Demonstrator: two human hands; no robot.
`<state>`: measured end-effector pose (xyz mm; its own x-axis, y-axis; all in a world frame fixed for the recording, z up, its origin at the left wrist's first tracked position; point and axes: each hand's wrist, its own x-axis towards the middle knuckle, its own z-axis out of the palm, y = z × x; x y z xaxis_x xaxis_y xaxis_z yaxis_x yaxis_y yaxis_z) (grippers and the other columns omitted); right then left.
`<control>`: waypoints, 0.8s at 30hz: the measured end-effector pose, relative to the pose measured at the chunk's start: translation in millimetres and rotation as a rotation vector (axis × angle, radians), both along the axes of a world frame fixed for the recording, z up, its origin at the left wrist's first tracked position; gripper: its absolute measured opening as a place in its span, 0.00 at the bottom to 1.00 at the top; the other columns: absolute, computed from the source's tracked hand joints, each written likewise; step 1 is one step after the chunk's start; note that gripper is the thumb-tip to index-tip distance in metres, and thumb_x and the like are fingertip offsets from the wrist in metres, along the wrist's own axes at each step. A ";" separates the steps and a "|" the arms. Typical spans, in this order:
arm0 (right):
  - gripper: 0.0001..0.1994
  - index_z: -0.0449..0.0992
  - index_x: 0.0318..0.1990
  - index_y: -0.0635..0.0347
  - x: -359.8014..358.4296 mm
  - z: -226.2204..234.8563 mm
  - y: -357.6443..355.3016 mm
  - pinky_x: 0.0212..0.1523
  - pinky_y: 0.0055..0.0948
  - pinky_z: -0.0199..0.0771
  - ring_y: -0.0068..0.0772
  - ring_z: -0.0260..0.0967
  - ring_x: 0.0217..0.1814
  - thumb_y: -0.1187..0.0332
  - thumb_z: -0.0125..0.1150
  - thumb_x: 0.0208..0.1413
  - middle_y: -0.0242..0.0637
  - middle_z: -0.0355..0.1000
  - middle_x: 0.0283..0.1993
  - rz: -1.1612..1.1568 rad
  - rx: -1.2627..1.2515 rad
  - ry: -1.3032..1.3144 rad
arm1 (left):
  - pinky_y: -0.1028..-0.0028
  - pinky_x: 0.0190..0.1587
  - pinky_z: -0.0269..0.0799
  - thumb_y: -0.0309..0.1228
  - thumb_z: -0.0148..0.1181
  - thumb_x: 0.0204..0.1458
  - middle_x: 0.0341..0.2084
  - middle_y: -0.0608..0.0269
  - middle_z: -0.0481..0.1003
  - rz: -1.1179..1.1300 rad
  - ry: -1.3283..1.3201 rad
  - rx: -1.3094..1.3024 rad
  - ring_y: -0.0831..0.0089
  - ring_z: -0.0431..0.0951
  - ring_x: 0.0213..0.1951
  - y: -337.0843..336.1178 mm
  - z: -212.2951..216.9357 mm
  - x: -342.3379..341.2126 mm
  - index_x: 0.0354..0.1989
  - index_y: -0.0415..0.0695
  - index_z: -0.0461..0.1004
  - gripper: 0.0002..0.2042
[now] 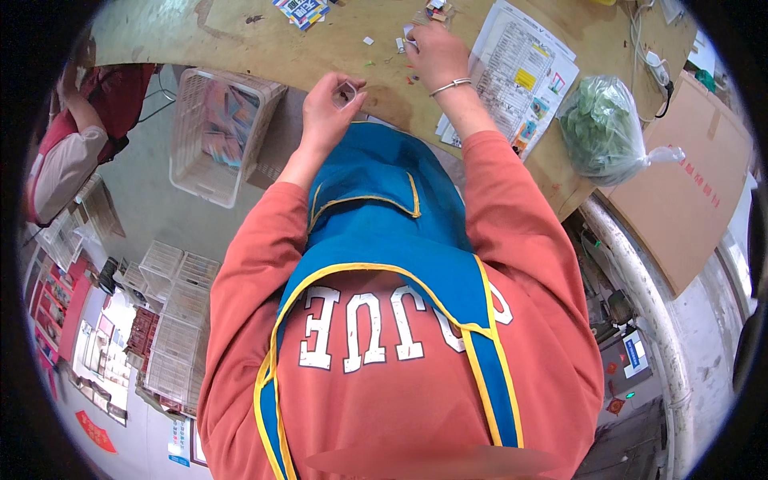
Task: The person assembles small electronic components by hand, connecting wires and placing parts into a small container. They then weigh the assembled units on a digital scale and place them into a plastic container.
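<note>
My left hand is at the table's near edge, thumb and fingers curled round a small clear plastic piece with a squarish outline. Farther in over the tabletop, my right hand has its fingertips drawn together by a small whitish piece. Whether that piece is gripped or only touched, I cannot make out. Small white bits and coloured scraps lie about on the wood. Just beyond the right fingers sits a little heap of small colourful parts.
Printed sheets lie right of my right hand, beside a tied plastic bag of green leaves. A colourful packet is at the far edge. Left below stands a white crate holding packets. Another person is at far left; cardboard leans right.
</note>
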<state>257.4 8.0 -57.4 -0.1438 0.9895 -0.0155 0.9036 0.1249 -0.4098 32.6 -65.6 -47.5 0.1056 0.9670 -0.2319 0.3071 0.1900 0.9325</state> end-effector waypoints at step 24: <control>0.06 0.81 0.33 0.60 24.8 15.2 -39.9 0.38 0.44 0.77 0.50 0.76 0.36 0.69 0.65 0.49 0.46 0.76 0.36 -0.330 -0.203 0.354 | 0.74 0.41 0.75 0.28 0.72 0.49 0.30 0.61 0.79 -0.032 0.042 -0.074 0.75 0.80 0.34 -14.6 11.3 -4.7 0.40 0.41 0.77 0.12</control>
<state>282.2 -31.8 -42.2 0.1439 0.9652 -0.2184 0.6836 -0.2565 -0.6833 27.9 -80.2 -36.2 0.1253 0.9433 -0.3075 0.3529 0.2473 0.9024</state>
